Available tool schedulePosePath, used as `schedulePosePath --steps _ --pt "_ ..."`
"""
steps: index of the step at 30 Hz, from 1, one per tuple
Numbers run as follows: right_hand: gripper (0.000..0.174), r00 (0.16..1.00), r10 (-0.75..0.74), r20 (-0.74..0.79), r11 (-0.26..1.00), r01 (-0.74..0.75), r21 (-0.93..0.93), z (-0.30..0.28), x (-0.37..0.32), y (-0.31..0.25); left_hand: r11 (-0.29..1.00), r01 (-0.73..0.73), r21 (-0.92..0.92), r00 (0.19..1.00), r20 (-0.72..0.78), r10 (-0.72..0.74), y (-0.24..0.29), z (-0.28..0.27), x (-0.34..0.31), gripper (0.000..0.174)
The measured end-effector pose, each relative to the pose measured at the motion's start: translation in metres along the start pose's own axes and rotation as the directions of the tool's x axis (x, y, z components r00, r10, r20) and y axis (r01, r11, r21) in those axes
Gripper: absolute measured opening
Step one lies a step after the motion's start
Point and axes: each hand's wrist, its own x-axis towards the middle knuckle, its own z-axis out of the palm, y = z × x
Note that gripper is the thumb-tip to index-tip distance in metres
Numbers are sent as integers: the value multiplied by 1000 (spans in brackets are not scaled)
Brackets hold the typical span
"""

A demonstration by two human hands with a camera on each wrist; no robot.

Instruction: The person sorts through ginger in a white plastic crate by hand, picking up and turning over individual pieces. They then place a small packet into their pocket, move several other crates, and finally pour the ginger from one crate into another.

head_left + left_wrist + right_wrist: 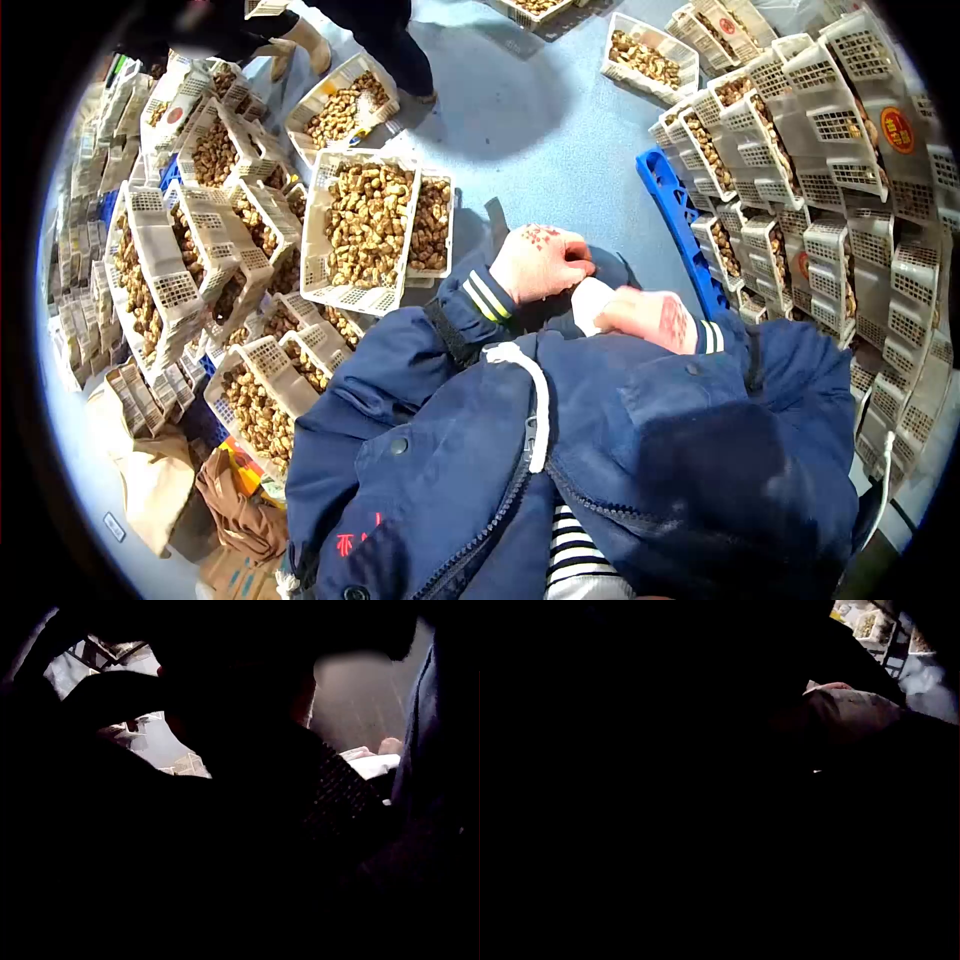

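Observation:
In the head view both hands meet in front of the jacket. The right hand [650, 318] holds a soft-looking white piece [592, 303], which sticks out past its fingers. Just above that piece is the left hand [540, 262], back upward, fingers bent and fingertips right at its upper end. I cannot tell whether the left fingers grip it. The left wrist view is mostly dark, with the white piece [375, 765] beside a fingertip at its right side. Dark covers most of the right wrist view too; a dim patch of pale material shows near its upper right.
White perforated baskets [310, 240] full of brown mushroom-like pieces stand stacked at left. More tilted stacks [800, 150] line the right, beside a blue plastic pallet [685, 230]. Another person's dark-trousered leg [385, 45] is at the top. Brown cloth [240, 505] lies lower left.

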Motion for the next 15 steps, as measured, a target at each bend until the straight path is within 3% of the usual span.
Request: schedulePosePath --steps 3,5,6,7,8,9,11,12,15 --pt "27 999 -36 -32 994 39 102 -11 7 8 990 -112 80 992 -56 117 -4 3 3 22" --pt "28 993 33 -114 978 -9 209 -9 2 9 976 -168 141 979 -89 181 -2 7 -1 20" --pt "24 982 -93 -164 988 111 105 -5 1 6 981 -174 91 977 -105 183 2 4 -1 20" --pt "24 981 -96 -170 989 114 98 -6 4 7 982 -185 45 976 -112 189 4 3 1 20" --pt "20 985 -130 -111 979 145 144 -2 4 4 955 -260 141 951 -132 279 4 6 3 19" --pt "16 984 -171 -48 966 177 189 1 3 1 953 -196 232 972 -86 221 9 5 2 19" --pt "19 967 -212 -142 952 237 192 8 9 9 959 -228 168 965 -88 245 2 8 1 17" --pt "19 969 -192 -159 962 218 165 8 8 13 938 -317 137 932 -141 335 -1 12 2 16" --pt "21 991 -91 -101 993 98 70 7 -3 11 952 -286 114 944 -137 300 2 13 2 15"
